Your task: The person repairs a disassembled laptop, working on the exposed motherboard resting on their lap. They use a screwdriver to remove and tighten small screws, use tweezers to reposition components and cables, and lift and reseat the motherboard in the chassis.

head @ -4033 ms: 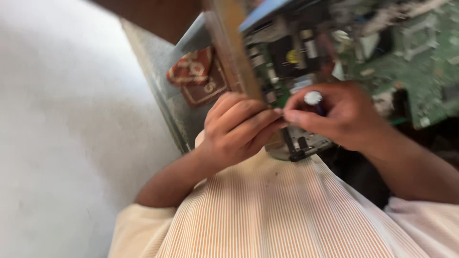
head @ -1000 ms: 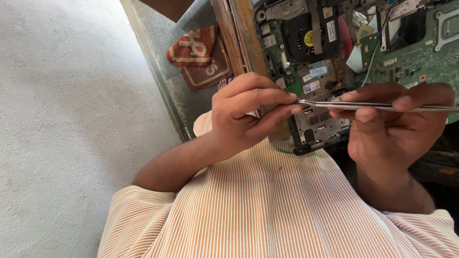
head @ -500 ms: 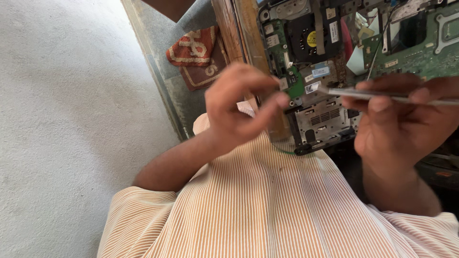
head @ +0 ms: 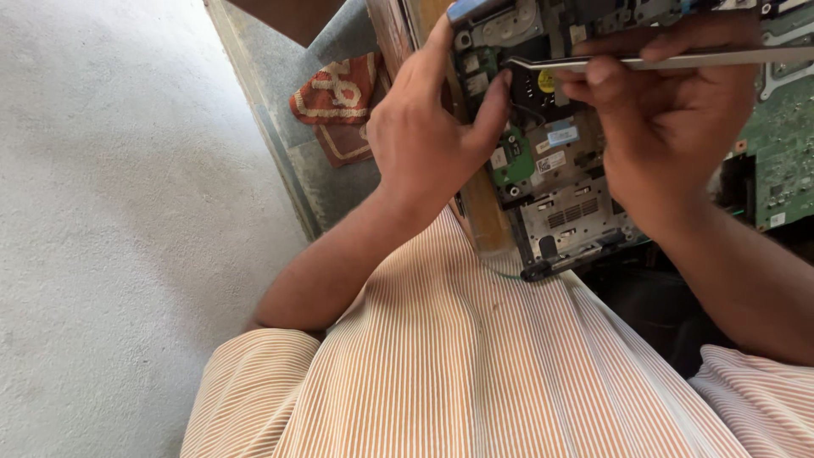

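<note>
Fingers (head: 593, 80) around tweezers (head: 678, 59) over opened laptop (head: 560, 195)

Opened laptop chassis (head: 551, 195) sits at top centre, its near corner overhanging the person's lap. Left hand (head: 428, 136) lies on the chassis's left edge, thumb laid across the boards inside. Right hand (head: 670, 127) is over the chassis's right half, holding tweezers (head: 670, 59) that run crosswise near the top, tip pointing left and ending just beside the left thumb. A second circuit board (head: 784, 136) lies right of the chassis, behind the right hand. Patterned cloth (head: 339, 106) lies left of the left hand, on a mat (head: 292, 144). Floor (head: 119, 220) spreads further left.
</note>
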`<state>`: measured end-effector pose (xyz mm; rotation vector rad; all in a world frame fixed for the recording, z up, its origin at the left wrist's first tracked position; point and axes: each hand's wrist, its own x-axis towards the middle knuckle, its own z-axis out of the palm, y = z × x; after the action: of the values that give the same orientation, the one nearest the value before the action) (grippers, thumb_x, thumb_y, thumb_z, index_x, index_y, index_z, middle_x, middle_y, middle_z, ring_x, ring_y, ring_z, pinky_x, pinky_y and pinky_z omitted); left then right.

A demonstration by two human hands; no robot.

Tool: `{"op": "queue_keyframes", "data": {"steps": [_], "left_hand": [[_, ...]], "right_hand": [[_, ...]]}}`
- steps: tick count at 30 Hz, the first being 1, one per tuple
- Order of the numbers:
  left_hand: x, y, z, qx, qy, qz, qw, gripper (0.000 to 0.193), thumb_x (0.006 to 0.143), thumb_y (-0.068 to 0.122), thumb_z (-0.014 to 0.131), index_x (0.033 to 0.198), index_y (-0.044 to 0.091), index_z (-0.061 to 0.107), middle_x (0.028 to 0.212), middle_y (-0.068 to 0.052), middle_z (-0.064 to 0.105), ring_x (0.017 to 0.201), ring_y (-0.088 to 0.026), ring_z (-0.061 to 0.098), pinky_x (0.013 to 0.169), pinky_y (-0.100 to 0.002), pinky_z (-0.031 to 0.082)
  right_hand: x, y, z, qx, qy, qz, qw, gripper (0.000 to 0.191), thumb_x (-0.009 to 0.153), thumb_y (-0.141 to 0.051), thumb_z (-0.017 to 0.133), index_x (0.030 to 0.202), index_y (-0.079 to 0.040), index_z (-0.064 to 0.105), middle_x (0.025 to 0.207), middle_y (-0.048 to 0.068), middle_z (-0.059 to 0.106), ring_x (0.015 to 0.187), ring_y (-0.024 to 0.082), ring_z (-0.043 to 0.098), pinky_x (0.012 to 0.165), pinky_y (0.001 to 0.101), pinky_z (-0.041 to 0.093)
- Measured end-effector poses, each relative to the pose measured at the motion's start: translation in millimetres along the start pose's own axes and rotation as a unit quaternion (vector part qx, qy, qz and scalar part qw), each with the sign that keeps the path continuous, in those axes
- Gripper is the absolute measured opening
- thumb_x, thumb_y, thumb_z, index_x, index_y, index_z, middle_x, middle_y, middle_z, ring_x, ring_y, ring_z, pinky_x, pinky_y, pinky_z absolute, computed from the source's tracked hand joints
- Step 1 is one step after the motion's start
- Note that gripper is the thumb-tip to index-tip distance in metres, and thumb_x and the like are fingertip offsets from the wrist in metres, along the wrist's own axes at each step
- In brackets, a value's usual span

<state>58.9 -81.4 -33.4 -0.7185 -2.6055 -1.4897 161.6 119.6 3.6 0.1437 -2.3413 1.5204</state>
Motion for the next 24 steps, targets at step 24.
{"op": "queue_keyframes", "data": {"steps": [24], "left_hand": [[7, 8, 7, -0.006, 0.036, 0.003, 0.999, 0.057, 0.094, 0.022, 0.075, 0.141, -0.004, 0.056, 0.089, -0.009, 0.069, 0.073, -0.021, 0.07, 0.062, -0.031, 0.056]], "right_hand": [[16, 8, 25, 0.064, 0.051, 0.031, 0.996, 0.025, 0.12, 0.001, 0.063, 0.125, -0.002, 0.038, 0.121, 0.02, 0.068, 0.112, 0.022, 0.075, 0.091, 0.0277, 0.067]]}}
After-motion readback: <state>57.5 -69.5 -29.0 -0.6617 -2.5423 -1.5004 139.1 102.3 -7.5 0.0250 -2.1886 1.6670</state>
